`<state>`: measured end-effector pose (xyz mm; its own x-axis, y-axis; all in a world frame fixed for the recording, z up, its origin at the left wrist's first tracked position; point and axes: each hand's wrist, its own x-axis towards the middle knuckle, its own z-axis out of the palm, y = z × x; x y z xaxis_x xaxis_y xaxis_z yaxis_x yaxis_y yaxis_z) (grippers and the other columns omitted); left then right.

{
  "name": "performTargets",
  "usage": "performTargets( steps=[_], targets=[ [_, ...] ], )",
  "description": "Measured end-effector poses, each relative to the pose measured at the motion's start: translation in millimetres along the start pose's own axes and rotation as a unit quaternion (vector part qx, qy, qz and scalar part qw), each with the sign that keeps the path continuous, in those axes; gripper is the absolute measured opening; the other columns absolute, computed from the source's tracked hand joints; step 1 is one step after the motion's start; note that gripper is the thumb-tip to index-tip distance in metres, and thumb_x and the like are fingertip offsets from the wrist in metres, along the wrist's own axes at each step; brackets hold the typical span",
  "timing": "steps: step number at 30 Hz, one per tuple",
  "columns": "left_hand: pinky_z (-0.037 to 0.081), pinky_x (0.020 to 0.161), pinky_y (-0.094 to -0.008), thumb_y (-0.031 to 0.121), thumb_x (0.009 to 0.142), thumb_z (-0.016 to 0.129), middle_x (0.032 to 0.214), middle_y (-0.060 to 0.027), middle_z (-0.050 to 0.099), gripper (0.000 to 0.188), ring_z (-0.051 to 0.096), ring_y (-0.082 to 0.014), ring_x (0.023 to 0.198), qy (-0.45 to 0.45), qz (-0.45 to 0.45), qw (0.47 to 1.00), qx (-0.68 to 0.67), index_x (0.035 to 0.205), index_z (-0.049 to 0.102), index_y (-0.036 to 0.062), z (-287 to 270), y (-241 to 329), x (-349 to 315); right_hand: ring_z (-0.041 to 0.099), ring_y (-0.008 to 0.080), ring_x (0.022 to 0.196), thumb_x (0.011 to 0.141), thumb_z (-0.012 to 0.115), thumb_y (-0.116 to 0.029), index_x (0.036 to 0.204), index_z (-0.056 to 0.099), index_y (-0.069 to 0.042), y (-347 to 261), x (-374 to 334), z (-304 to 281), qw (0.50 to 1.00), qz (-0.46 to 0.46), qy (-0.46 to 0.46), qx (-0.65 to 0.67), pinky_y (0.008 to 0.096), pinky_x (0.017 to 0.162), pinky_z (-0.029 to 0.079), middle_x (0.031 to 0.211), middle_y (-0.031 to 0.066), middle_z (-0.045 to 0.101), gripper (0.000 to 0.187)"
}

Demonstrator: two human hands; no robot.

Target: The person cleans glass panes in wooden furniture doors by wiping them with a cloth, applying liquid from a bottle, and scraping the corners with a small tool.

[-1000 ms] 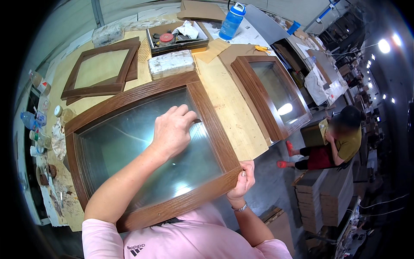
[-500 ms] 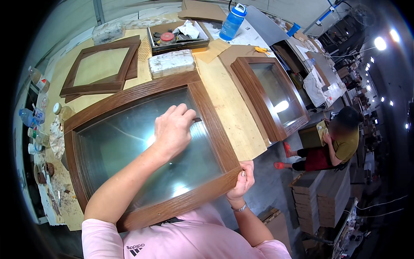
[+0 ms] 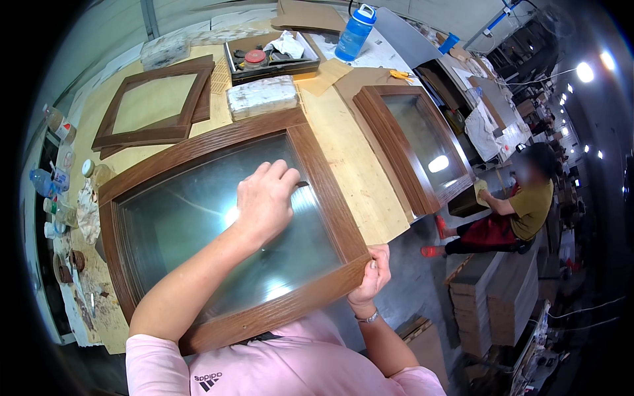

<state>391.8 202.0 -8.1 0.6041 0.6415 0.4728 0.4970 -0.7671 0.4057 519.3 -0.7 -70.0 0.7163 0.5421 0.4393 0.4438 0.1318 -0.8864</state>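
Fingers (image 3: 281, 173) of the left hand (image 3: 264, 201) lie bent and pressed together on the glass pane (image 3: 198, 231), tips at the inner edge of the wooden frame's right rail; they press flat and grasp nothing. Fingers of the right hand (image 3: 372, 276) are clenched around the near right corner of the same window frame (image 3: 330, 198), thumb on the face, the rest under the edge.

The window frame is brown wood grain with a curved far rail. It lies on the counter (image 3: 350, 158), its near edge overhanging toward the person's chest.

Far left on the counter: an empty wooden frame (image 3: 152, 135), no glass in it. Right of the held piece: a second glazed frame (image 3: 416, 148), apart from the first. Far side: a black tray (image 3: 272, 58) of small items, a pale wrapped block (image 3: 261, 98) just near of it, and a blue bottle (image 3: 355, 33) to the right.

Left edge: small bottles and jars (image 3: 56, 178), too blurred to identify.

On the right, below the counter, a second person (image 3: 522, 211) sits low on the floor.
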Motion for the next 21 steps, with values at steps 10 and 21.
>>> performTargets(
  steps=[10, 21],
  targets=[
    [0.049, 0.056, -0.0434, -0.002, 0.073, 0.067, 0.077, -0.0069, 0.055, 0.012, 0.06, -0.0267, 0.076, 0.006, 0.077, 0.997, 0.017, 0.077, 0.059, 0.0062, -8.7, -4.6, 5.0, 0.051, 0.0187, 0.087, 0.093, 0.047, -0.03, 0.092, 0.06, 0.006, 1.0, -0.2, -0.4, 1.0, 0.006, -0.002, -0.005, 0.032, 0.082, 0.041, 0.093, 0.011, 0.053, 0.039],
    [0.048, 0.054, -0.0426, -0.002, 0.075, 0.064, 0.075, -0.0073, 0.054, 0.011, 0.058, -0.0276, 0.073, -0.031, 0.084, 0.996, -0.018, 0.075, 0.057, 0.006, -8.4, 1.5, 2.9, 0.058, 0.0252, 0.085, 0.099, 0.048, -0.031, 0.095, 0.064, 0.005, 3.0, 1.1, -2.1, 1.0, -0.026, -0.005, -0.014, 0.0367, 0.079, 0.046, 0.092, 0.0147, 0.059, 0.039]
  ],
)
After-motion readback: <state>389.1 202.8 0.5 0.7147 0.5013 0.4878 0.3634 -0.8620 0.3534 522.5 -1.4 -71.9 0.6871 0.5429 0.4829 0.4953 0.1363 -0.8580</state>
